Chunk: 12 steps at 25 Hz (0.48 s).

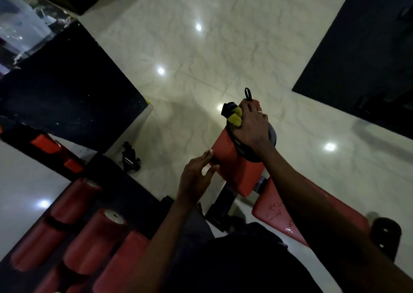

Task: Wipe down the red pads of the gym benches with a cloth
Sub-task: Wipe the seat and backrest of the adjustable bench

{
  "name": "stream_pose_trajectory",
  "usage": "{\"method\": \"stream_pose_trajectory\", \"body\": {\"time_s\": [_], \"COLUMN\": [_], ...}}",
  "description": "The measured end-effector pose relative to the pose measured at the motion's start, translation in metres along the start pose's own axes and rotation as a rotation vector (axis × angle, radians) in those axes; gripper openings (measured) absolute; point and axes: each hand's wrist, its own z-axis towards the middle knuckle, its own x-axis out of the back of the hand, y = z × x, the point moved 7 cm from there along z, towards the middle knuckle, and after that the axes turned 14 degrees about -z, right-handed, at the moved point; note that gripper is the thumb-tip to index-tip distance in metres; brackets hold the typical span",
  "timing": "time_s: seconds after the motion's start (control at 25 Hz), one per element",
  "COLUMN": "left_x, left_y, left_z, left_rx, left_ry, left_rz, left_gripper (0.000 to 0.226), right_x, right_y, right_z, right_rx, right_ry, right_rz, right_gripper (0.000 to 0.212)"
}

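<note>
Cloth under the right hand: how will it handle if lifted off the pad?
Probably floppy: the cloth bunches and folds beside the right hand and drapes over the seat pad edge. Likely light, since it holds no shape. Possibly damp and clingy: droplets sit on the back pad.

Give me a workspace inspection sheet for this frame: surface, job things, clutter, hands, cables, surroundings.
Surface: red seat pad of the bench; second red pad, nearer the person, carries droplets.
Job's things: yellow and black cloth at the seat pad's far end, under the right hand.
Clutter: grey round thing under the right wrist, kind unclear; small black object on the floor.
Hands: right hand presses the cloth on the pad; left hand open, fingertips touching the pad's left side.
Cables: nothing seen; a black loop sticks out beyond the pad's far end.
Surroundings: glossy pale tile floor, black mats, red foam rollers lower left.
</note>
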Motion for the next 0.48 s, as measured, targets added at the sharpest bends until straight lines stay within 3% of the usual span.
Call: {"method": "stream_pose_trajectory", "body": {"time_s": [0.08,0.16,0.28,0.36,0.48], "left_x": [0.008,0.007,0.003,0.0,-0.003], "left_y": [-0.009,-0.025,-0.044,-0.052,-0.064], "left_z": [0.008,0.027,0.054,0.061,0.057], "left_rx": [0.099,0.238,0.37,0.446,0.477], "left_ry": [0.026,-0.076,-0.336,-0.516,-0.611], "left_rz": [-0.218,-0.38,-0.472,-0.499,-0.482], "left_gripper": [0.032,0.026,0.029,0.033,0.028], "right_x": [0.002,0.005,0.01,0.006,0.003], "right_y": [0.0,0.001,0.002,0.007,0.002], "right_z": [-0.002,-0.001,-0.002,-0.009,-0.022], "right_rx": [-0.004,-0.026,-0.176,-0.382,-0.537], "right_ry": [0.0,0.018,0.113,0.17,0.102], "right_rz": [0.011,0.032,0.047,0.088,0.107], "right_gripper": [0.06,0.051,0.041,0.05,0.054]}}
